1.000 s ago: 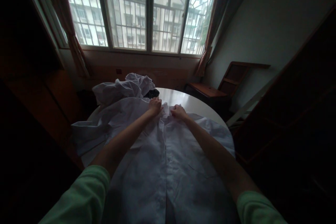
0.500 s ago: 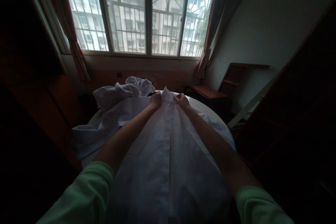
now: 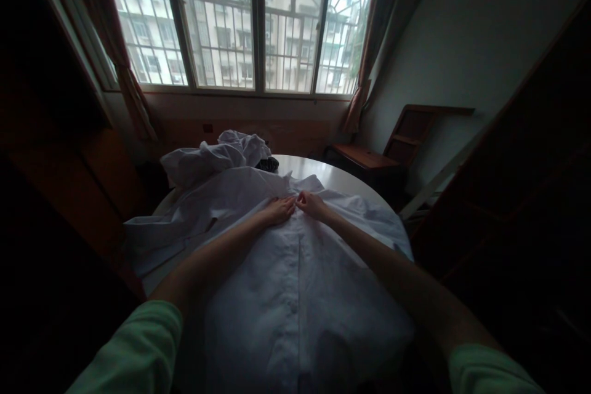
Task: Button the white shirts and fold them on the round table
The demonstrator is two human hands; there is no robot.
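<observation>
A long white coat (image 3: pixel 258 295) lies spread with its collar (image 3: pixel 307 183) at the far end and its front strip running towards me. Just below the collar, my left hand (image 3: pixel 280 210) rests flat on the cloth, fingers stretched out towards the strip. Right beside those fingertips, my right hand (image 3: pixel 310 204) is closed in a pinch on the edge of the coat's front strip. Its fingertips are small and dim, so the exact hold is hard to see. Part of the coat hangs over the near side of the table.
Under the coat is a round white table (image 3: pixel 341 180). A heap of crumpled white cloth (image 3: pixel 212 157) lies at its far left, with a small dark object (image 3: pixel 268 164) next to it. A wooden chair (image 3: pixel 369 157) stands behind the table to the right, below a barred window (image 3: pixel 226 43).
Both hands have come nearer to me and closer together, down from the collar. My left hand has let go and flattened on the cloth. The collar has dropped onto the table.
</observation>
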